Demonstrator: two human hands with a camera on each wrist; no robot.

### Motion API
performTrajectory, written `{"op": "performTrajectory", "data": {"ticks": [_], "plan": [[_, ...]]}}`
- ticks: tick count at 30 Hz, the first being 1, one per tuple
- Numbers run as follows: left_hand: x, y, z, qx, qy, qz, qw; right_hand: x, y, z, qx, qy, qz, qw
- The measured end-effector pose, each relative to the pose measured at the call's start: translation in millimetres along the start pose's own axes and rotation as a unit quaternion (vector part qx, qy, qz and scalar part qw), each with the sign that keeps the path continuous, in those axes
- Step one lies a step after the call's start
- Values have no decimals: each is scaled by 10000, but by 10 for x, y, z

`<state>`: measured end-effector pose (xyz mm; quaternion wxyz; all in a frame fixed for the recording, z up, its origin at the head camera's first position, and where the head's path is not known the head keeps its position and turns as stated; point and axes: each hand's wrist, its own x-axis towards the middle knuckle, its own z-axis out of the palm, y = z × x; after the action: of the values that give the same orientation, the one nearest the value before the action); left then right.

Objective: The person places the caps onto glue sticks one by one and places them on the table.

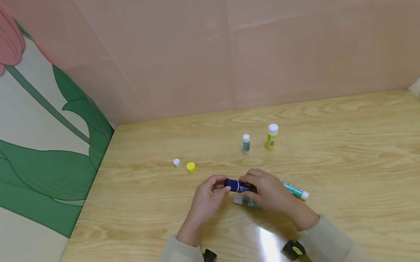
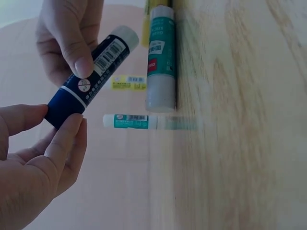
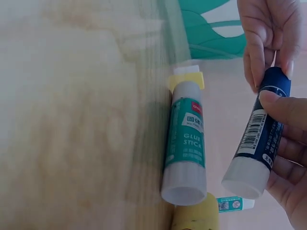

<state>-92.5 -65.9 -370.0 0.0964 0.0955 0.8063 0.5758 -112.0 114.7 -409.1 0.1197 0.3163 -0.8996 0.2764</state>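
Observation:
Both hands hold a dark blue glue stick just above the wooden table. My left hand pinches its blue cap end between thumb and fingers. My right hand grips the barcoded body near the white base. Beneath the hands a green glue stick lies flat on the table, and its end shows past the right hand in the head view. Another stick end pokes out under the hands.
A small green glue stick and a yellow glue stick stand upright behind the hands. A white cap and a yellow cap sit to the left. Pink walls close off the back, and a tulip panel the left.

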Motion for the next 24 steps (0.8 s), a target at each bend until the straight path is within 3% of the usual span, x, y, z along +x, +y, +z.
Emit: {"op": "performTrajectory", "data": {"ticks": [5,10,18,24], "plan": [[78,-130,10,-244,79,44,9997,64,13,-45,47,-393,146,9991],[155,-299,34,-158,106,19,9998,77,18,-46,151,-602,197,9979],[168,-357,10,-75,69,-304,9995,64,26,24,281,-450,217,9984],[187,-397,-17,-92,95,-202,9997,91,40,73,496,-626,490,9956]]}}
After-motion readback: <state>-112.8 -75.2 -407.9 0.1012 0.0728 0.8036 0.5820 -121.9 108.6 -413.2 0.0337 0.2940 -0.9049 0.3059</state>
